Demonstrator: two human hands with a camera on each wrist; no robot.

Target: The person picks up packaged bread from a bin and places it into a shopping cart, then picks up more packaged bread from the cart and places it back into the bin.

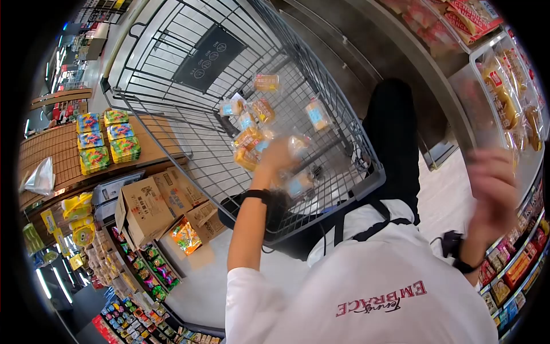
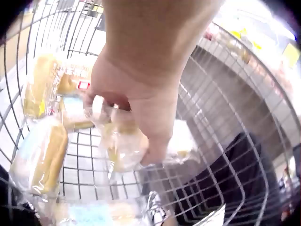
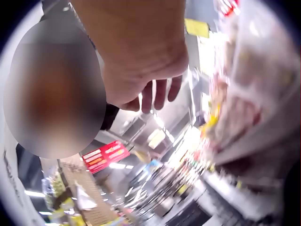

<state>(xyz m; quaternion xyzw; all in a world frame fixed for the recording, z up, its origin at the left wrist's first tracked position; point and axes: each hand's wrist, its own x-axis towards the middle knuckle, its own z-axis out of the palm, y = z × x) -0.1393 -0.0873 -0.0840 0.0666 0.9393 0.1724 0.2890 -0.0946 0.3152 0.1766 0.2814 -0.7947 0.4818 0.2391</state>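
Packets [image 1: 317,114], seven-plus, in one cart [image 1: 371,181]

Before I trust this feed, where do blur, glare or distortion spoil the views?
Head: fisheye distortion with black corners; the bare left hand and bare right hand look motion-blurred. Left wrist: glare on the tan bread in clear plastic wrap under the hand, upper-right background washed out. Right wrist: bright white lights smeared, a blurred oval patch hiding part.
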